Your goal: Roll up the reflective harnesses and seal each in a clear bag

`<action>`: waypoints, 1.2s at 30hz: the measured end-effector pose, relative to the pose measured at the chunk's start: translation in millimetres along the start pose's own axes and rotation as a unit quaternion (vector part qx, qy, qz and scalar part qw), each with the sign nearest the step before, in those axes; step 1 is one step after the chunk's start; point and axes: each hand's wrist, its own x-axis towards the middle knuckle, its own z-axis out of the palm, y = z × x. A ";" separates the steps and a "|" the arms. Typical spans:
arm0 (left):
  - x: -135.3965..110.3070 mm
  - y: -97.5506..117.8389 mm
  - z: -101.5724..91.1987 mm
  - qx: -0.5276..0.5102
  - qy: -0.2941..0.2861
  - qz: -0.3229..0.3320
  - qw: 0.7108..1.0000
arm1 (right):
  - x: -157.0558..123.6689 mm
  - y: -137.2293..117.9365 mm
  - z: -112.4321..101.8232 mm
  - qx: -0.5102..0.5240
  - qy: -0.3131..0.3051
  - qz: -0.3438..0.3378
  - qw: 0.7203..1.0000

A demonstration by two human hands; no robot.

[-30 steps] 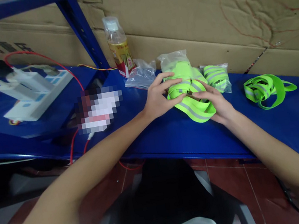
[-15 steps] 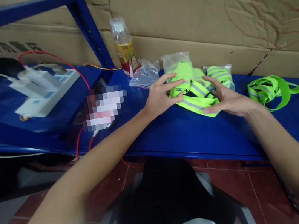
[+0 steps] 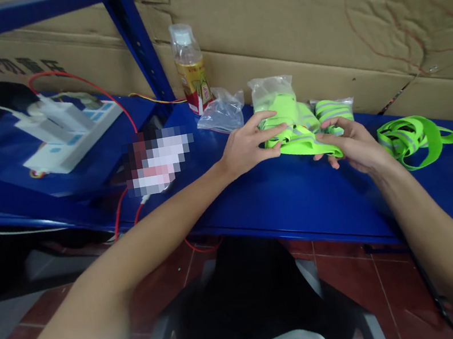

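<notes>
A neon-green reflective strap bundle (image 3: pixel 301 144) with grey stripes lies on the blue shelf (image 3: pixel 292 199) between my hands. My left hand (image 3: pixel 248 145) presses its fingers on the bundle's left end. My right hand (image 3: pixel 350 146) pinches the bundle's right end, fingers curled round it. Just behind the bundle stand two clear bags of folded green straps, one (image 3: pixel 273 98) taller and one (image 3: pixel 333 108) lower.
A loose green strap (image 3: pixel 415 138) lies to the right. An empty clear bag (image 3: pixel 221 113) and a drink bottle (image 3: pixel 190 68) stand by the blue upright post (image 3: pixel 140 45). A white power strip (image 3: pixel 68 135) with plugs and red cables sits left. Cardboard lines the back wall.
The bundle has been folded narrower between both hands. My right hand turned from flat beside it to gripping its right end, and moved slightly up and right.
</notes>
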 end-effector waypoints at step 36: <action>1.1 24.2 6.5 -0.124 -0.015 -0.023 0.992 | -5.2 30.0 43.8 0.001 0.039 -0.081 0.996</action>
